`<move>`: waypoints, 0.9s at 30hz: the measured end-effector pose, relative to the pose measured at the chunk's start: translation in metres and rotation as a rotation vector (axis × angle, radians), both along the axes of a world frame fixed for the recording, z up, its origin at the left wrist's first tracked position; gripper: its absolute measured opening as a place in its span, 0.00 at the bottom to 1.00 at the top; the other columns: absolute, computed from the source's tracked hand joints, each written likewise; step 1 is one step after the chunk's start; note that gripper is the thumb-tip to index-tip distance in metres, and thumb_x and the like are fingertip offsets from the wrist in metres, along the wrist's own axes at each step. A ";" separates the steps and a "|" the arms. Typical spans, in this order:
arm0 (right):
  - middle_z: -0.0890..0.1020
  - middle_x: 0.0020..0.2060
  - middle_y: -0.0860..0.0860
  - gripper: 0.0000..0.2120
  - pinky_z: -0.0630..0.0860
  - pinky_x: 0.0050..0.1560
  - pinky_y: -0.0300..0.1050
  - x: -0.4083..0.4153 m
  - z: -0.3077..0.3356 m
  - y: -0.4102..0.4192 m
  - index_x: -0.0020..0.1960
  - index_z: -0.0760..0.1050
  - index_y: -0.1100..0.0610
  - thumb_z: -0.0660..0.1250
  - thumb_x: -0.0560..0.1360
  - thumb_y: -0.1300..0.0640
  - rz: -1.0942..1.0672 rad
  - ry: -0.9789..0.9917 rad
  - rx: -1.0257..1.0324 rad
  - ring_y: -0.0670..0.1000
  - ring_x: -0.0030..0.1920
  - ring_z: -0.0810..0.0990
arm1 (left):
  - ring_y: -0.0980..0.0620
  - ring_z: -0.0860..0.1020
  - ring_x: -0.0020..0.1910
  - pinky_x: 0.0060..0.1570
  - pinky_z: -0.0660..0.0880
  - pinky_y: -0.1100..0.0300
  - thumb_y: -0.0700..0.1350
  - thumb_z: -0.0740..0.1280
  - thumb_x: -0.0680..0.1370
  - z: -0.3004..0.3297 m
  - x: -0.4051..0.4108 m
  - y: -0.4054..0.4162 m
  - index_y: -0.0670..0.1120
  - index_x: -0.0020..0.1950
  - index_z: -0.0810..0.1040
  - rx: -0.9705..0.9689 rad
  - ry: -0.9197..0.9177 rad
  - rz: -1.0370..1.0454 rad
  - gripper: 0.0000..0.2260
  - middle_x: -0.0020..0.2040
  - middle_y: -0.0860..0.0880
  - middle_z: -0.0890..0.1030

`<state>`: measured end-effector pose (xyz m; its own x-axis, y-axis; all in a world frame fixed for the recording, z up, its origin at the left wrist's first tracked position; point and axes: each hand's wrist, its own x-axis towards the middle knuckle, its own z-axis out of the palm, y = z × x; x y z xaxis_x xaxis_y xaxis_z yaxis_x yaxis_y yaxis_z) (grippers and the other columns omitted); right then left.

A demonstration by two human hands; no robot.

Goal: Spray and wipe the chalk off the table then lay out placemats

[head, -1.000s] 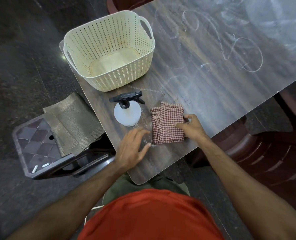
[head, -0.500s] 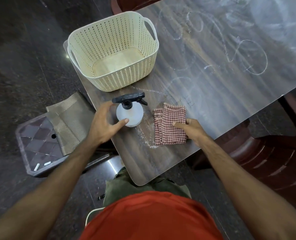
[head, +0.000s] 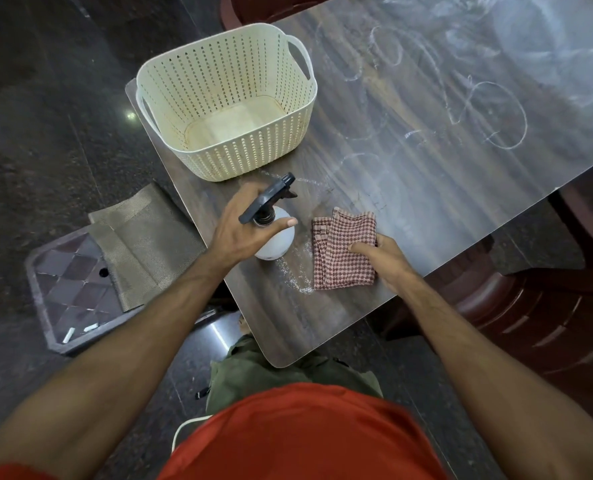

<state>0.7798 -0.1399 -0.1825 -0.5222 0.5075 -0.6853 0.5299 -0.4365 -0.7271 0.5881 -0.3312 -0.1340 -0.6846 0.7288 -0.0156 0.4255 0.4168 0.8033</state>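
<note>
Table [head: 426, 202]: dark wood-grain top with rounded corners, covered across its far half with white chalk loops and scribbles [head: 496, 116]; a scatter of chalk dust [head: 295, 275] lies near the front edge between the bottle and the cloth.
Spray bottle [head: 276, 242]: white round body with a black trigger head, tilted so the nozzle points toward the basket; it sits near the table's left edge, just in front of the basket.
Left hand [head: 239, 233]: wraps around the bottle's neck from the left, thumb laid over the near side of the white body, fingers curled behind the black head. Whether the base touches the table cannot be told.
Cloth [head: 340, 254]: red-and-white checked, folded, lying flat on the table just right of the bottle, apart from it.
Right hand [head: 385, 258]: rests on the cloth's right edge, thumb pressed on top of the fabric, the other fingers bent at the edge; a pinch on the fold looks likely.
Basket [head: 302, 109]: cream perforated plastic with two handles, standing at the table's left corner.
Placemats [head: 142, 237]: brown woven mats, draped over a low stool [head: 59, 289] on the floor left of the table, well apart from the hands.
Chalk sticks [head: 80, 332]: two short white pieces on the stool's near corner.
Chairs [head: 548, 323]: dark red plastic, right of the table.
</note>
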 end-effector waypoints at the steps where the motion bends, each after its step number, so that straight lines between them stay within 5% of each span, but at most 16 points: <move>1: 0.85 0.50 0.55 0.08 0.81 0.49 0.47 0.000 0.000 -0.001 0.51 0.79 0.58 0.70 0.74 0.67 -0.004 0.000 0.005 0.54 0.49 0.85 | 0.57 0.77 0.58 0.58 0.74 0.60 0.59 0.76 0.70 0.004 -0.002 0.004 0.50 0.61 0.73 0.030 -0.032 -0.008 0.25 0.57 0.53 0.79; 3: 0.85 0.50 0.55 0.08 0.81 0.51 0.48 0.000 -0.001 -0.002 0.51 0.79 0.58 0.70 0.74 0.66 -0.007 -0.007 0.014 0.54 0.50 0.85 | 0.63 0.75 0.62 0.62 0.71 0.65 0.50 0.76 0.72 0.010 -0.003 0.012 0.49 0.65 0.70 0.086 -0.084 -0.042 0.26 0.60 0.57 0.78; 7: 0.84 0.52 0.56 0.09 0.81 0.54 0.51 0.003 -0.004 -0.004 0.53 0.78 0.58 0.70 0.74 0.66 -0.019 -0.021 0.010 0.54 0.51 0.84 | 0.57 0.77 0.63 0.67 0.71 0.60 0.40 0.72 0.76 0.009 0.008 0.022 0.48 0.74 0.68 0.156 -0.171 -0.130 0.27 0.67 0.51 0.77; 12: 0.84 0.52 0.56 0.11 0.81 0.53 0.49 0.003 -0.001 -0.002 0.55 0.78 0.60 0.71 0.74 0.66 -0.031 -0.007 -0.011 0.54 0.51 0.84 | 0.53 0.83 0.50 0.62 0.75 0.55 0.47 0.70 0.76 0.021 0.010 0.021 0.50 0.67 0.76 0.101 -0.246 -0.035 0.19 0.62 0.53 0.81; 16: 0.84 0.50 0.55 0.13 0.81 0.43 0.42 -0.001 0.006 -0.001 0.57 0.77 0.61 0.70 0.74 0.67 -0.041 0.015 0.000 0.52 0.48 0.85 | 0.63 0.80 0.42 0.47 0.76 0.64 0.36 0.68 0.78 0.038 0.014 0.007 0.45 0.62 0.78 0.147 -0.269 -0.110 0.13 0.58 0.52 0.83; 20: 0.84 0.50 0.55 0.12 0.81 0.44 0.44 -0.004 0.011 0.001 0.57 0.77 0.61 0.69 0.74 0.67 -0.064 0.044 0.011 0.52 0.47 0.85 | 0.66 0.78 0.45 0.53 0.72 0.62 0.41 0.70 0.78 0.038 0.022 -0.019 0.48 0.61 0.80 0.082 -0.297 -0.032 0.12 0.55 0.55 0.84; 23: 0.84 0.51 0.57 0.11 0.81 0.51 0.51 -0.005 0.015 0.002 0.55 0.78 0.61 0.69 0.74 0.67 -0.100 0.058 0.022 0.56 0.50 0.84 | 0.66 0.78 0.38 0.46 0.74 0.67 0.45 0.70 0.78 0.038 0.033 -0.041 0.50 0.56 0.81 0.007 -0.329 0.012 0.07 0.40 0.64 0.82; 27: 0.84 0.49 0.57 0.08 0.82 0.48 0.49 -0.003 0.029 0.005 0.52 0.78 0.60 0.68 0.75 0.68 -0.159 0.110 0.019 0.55 0.48 0.85 | 0.56 0.72 0.25 0.33 0.70 0.59 0.52 0.71 0.75 0.029 0.051 -0.076 0.43 0.48 0.79 -0.061 -0.378 0.104 0.12 0.25 0.54 0.73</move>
<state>0.7766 -0.1352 -0.1539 -0.5058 0.6021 -0.6178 0.3723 -0.4937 -0.7859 0.6390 -0.4074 -0.1053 -0.6924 0.6458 -0.3217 0.0570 0.4935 0.8679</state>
